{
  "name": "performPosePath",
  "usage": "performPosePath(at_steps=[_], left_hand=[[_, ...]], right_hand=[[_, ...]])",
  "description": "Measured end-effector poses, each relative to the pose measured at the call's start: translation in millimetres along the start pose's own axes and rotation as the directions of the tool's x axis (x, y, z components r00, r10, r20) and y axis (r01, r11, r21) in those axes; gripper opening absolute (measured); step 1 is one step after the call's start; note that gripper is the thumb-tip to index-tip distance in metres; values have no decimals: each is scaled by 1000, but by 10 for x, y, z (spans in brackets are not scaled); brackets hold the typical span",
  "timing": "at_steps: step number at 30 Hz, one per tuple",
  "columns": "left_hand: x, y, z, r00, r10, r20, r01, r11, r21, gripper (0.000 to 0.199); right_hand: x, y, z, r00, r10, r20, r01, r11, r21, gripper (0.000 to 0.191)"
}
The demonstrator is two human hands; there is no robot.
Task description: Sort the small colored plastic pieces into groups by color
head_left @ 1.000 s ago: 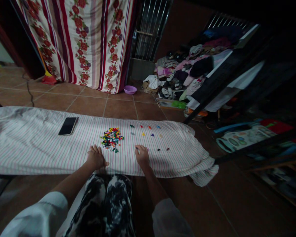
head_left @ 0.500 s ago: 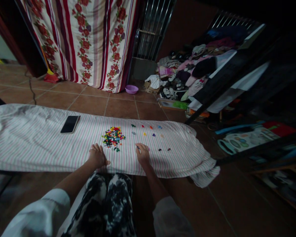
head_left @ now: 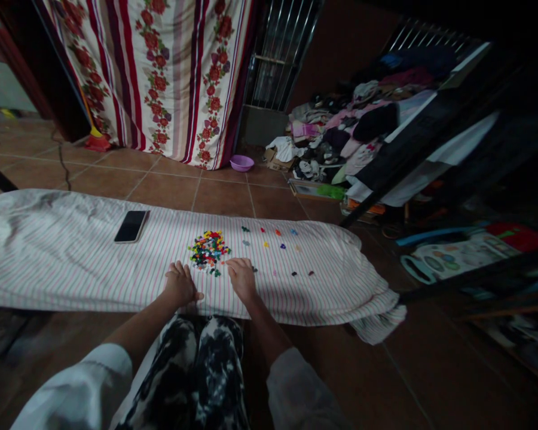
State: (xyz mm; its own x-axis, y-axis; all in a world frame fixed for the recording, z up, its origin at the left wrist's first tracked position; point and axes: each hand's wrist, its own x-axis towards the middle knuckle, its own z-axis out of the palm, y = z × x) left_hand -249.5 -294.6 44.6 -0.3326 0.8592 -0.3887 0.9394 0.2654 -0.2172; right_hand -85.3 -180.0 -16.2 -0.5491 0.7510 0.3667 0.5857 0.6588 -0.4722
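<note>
A heap of small multicoloured beads or beadlike pieces (head_left: 208, 248) lies on a striped cloth (head_left: 89, 263). My left hand (head_left: 180, 283) rests on the cloth just below the heap, its fingers spread and nothing in them. To the right of the heap, my right hand (head_left: 242, 279) hovers low over the cloth with its fingers reaching toward the pieces; I see nothing held. A dark piece (head_left: 254, 270) sits right beside its knuckles. Farther right are small sorted groups, among them green (head_left: 245, 229), orange (head_left: 278, 232), yellow (head_left: 266, 245) and dark blue (head_left: 283, 246) ones.
A phone (head_left: 131, 226) lies on the cloth at the left. Beyond the cloth are a purple basin (head_left: 242, 163), a floral curtain (head_left: 179, 83) and a broom (head_left: 97, 140). Clothes (head_left: 336, 128) are piled at the back right. A dark bar (head_left: 457, 275) runs along the right.
My right hand has moved left, from the lower row toward the heap. The dark piece that was at its fingertips now lies on the cloth. My left hand has stayed in place.
</note>
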Motion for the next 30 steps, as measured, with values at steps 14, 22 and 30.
performPosePath(at_steps=[14, 22, 30], left_hand=[[-22, -1, -3, 999, 18, -51, -17, 1000, 13, 97], [-12, -1, 4, 998, 27, -64, -25, 999, 26, 96], [1, 27, -32, 999, 6, -34, -4, 998, 57, 97]], right_hand=[[109, -209, 216, 996, 83, 42, -79, 993, -89, 21], [125, -206, 162, 995, 78, 57, -75, 996, -56, 19], [303, 91, 2, 993, 112, -40, -108, 990, 94, 19]])
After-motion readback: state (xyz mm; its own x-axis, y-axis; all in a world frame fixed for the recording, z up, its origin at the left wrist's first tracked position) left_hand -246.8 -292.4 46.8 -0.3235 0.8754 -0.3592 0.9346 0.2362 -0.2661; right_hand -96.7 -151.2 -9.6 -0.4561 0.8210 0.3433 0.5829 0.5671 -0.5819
